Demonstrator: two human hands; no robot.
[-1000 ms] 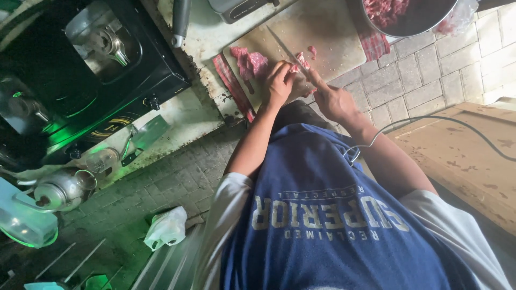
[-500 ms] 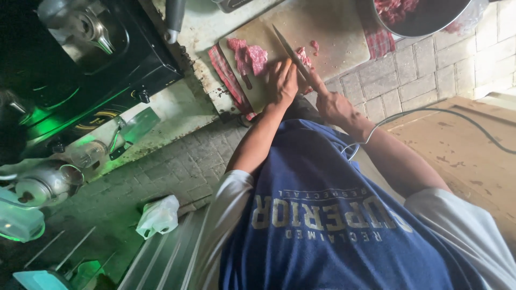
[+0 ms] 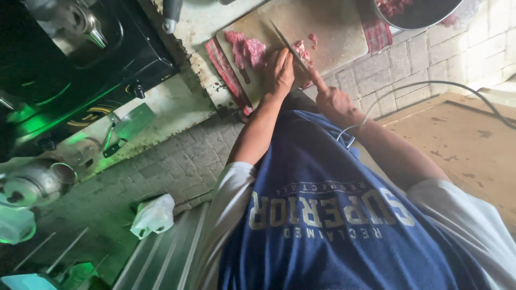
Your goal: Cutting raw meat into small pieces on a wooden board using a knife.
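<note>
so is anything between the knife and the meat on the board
Nothing visible. The right hand holds the knife with its blade at the small meat piece on the cutting board; the left hand rests right beside the blade.

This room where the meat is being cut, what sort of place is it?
Probably a simple home kitchen: raw meat lies on a cutting board, a black gas stove stands beside it, and a metal bowl holds more meat.

Kitchen, domestic or small-scale, plain and worn. Evidence: black gas stove (image 3: 80, 59) with metal pot (image 3: 80, 24); stained counter (image 3: 199, 64) bearing a cutting board (image 3: 328, 32) with raw red meat (image 3: 244, 48); metal bowl (image 3: 424, 11) of meat; tiled counter front (image 3: 430, 59); kettle (image 3: 32, 182) below.
</note>
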